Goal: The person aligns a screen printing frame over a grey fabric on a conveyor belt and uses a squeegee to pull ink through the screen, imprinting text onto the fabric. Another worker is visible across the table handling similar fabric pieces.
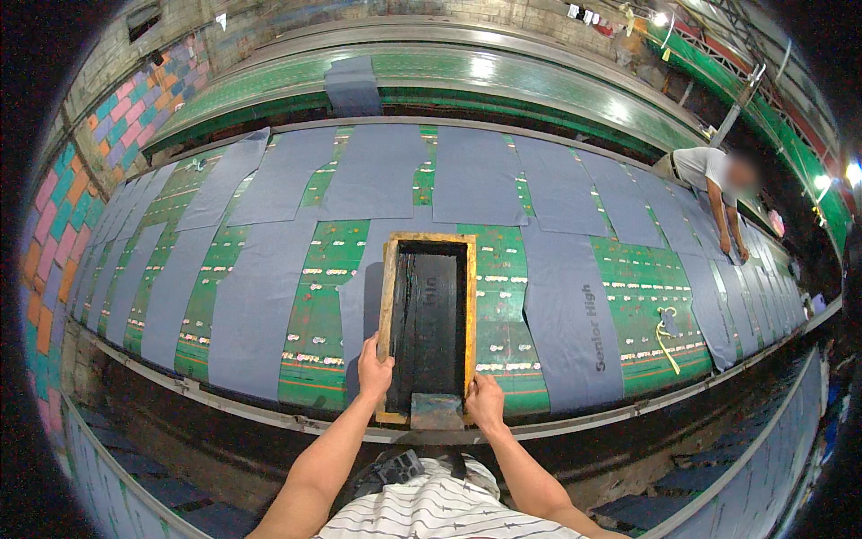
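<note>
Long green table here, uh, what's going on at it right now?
The person's left hand grips the left side of a yellow-edged frame, and the right hand holds its right side, slightly lower. The frame is over the green table, where blue-grey fabric pieces lie in rows. Dark lettering shows on a piece just right of the frame. Far right, another person leans over the table.

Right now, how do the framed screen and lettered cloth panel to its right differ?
The screen has a yellow rim; the cloth panel has none. The screen is dark inside; the panel is bluish. The left hand and right hand hold the screen; neither touches the panel. Both are elongated.
</note>
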